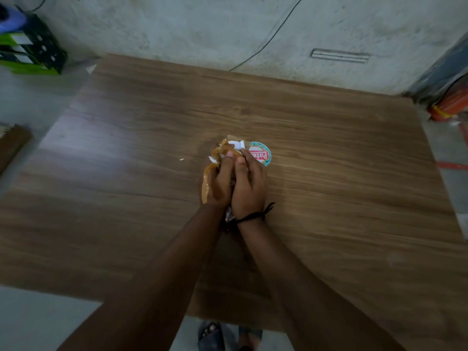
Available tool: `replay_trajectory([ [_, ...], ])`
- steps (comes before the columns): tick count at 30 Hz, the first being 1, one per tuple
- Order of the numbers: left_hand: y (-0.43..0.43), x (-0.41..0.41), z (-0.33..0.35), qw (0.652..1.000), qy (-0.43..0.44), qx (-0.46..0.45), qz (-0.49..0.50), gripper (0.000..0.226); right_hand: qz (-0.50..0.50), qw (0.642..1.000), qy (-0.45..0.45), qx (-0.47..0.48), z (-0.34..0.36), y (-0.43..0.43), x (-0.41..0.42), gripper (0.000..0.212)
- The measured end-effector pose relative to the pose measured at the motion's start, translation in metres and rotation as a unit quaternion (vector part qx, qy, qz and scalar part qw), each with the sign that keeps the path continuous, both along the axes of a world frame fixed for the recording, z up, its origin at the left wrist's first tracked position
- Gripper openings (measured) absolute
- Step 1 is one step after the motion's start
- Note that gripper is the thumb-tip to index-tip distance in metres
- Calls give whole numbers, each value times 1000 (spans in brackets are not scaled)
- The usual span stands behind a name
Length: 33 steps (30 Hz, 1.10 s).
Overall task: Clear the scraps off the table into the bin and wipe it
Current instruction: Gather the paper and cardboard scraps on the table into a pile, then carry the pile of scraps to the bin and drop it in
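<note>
a bundle of crumpled brown tape and torn white paper scraps (pixel 229 150) is seen gathered between two bare hands pressed side by side over the middle of a brown wood-grain counter (pixel 329 198). the left hand (pixel 219 182) is curled closed around the tan tape on its outer side, while the right hand (pixel 249 184) is closed against it, fingers bent over the pile; a black thread band (pixel 253 216) is tied at the right wrist. a round red, white and teal printed label (pixel 262 154) is shown just beyond the right hand's fingertips, partly covered by them. whether the bundle is lifted or resting on the counter cannot be told. one tiny white fleck of paper (pixel 181 159) is left lying on the counter, apart to the left of the left hand. a scrap of silvery foil (pixel 229 215) is glimpsed between the two wrists. far beyond the hands to the left, a green and black crate (pixel 33 50) is set on the floor by a grey concrete wall (pixel 202 26). no bin can be made out.
</note>
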<state>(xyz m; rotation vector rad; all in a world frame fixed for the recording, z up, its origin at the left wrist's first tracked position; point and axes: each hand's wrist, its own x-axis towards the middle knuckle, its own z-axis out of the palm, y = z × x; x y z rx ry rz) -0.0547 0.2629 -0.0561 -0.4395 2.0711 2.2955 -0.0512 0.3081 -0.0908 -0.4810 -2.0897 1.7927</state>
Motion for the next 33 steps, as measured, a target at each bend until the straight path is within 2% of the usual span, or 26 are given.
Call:
replay_trajectory([
  [4,2,-2,2,998,29,31,55,20,45,997,-5,-67,-6,2,-9,48],
  [6,1,-5,1,997,44,32,47,20,62,987,-18,-145,-4,2,-15,42],
  [8,1,-8,3,999,11,27,30,21,67,974,-26,-215,-1,4,-20,29],
  [10,1,-13,6,994,-27,94,47,17,78,963,-29,-258,6,3,-23,18],
  [11,1,-16,10,989,-25,131,66,22,84,959,-35,-267,9,3,-25,16],
  [15,4,-23,25,981,30,171,90,31,102,946,-29,-308,29,4,-30,15],
  [19,9,-31,49,960,18,255,117,27,106,922,-25,-371,68,9,-34,19],
  [22,18,-37,86,949,13,292,116,18,121,931,1,-344,102,18,-40,20],
  [24,26,-41,112,947,15,298,122,19,117,940,16,-320,127,25,-43,18],
  [27,40,-40,150,955,37,272,113,17,105,932,22,-345,165,38,-41,19],
  [33,70,-23,200,970,69,227,56,33,56,946,87,-309,226,70,-15,18],
])
